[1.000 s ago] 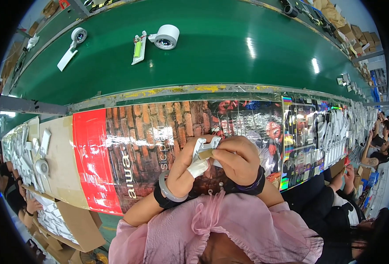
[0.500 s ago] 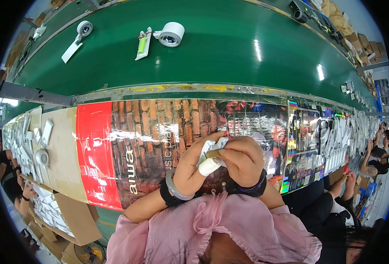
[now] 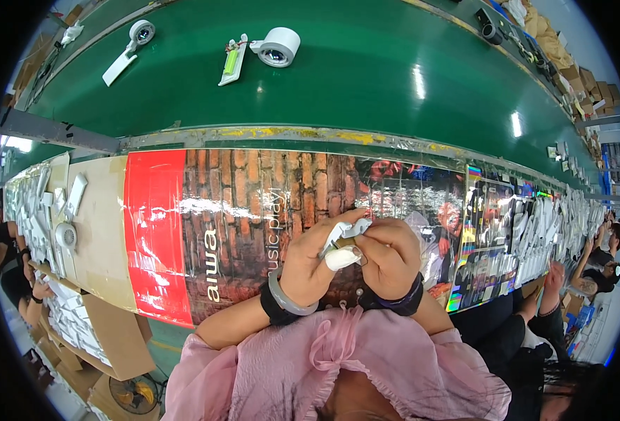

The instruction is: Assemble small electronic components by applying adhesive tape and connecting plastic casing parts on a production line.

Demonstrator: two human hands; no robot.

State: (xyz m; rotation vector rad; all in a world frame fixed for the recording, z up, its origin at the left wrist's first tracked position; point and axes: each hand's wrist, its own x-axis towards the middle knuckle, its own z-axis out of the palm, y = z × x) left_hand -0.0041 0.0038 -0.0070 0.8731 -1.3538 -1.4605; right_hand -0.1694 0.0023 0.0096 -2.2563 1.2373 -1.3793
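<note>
Both hands meet in front of my chest, above the printed table covering. My left hand (image 3: 308, 265) is closed around a curved white plastic housing (image 3: 335, 234), its open side up. A rounded white covering (image 3: 343, 258) sits at my left thumb; whether it is a finger cot or a part, I cannot tell. Between it and the housing a small brownish-green piece shows, partly hidden. My right hand (image 3: 388, 258) has its fingers pinched together at the housing's right end, a thin dark wire by its fingertips. What else lies within that pinch is hidden.
Beyond the table runs a green conveyor belt (image 3: 366, 77) carrying white handheld fans (image 3: 277, 48), one beside an opened handle. White parts are heaped at left (image 3: 35, 224) and right (image 3: 534, 231). A carton of white parts (image 3: 124, 340) stands lower left. Other people's hands work at both sides.
My right fingertips have shifted over the brownish-green piece, which now shows less. The white housing is turned slightly. The whole view has shifted a little; at right another person's hand has risen.
</note>
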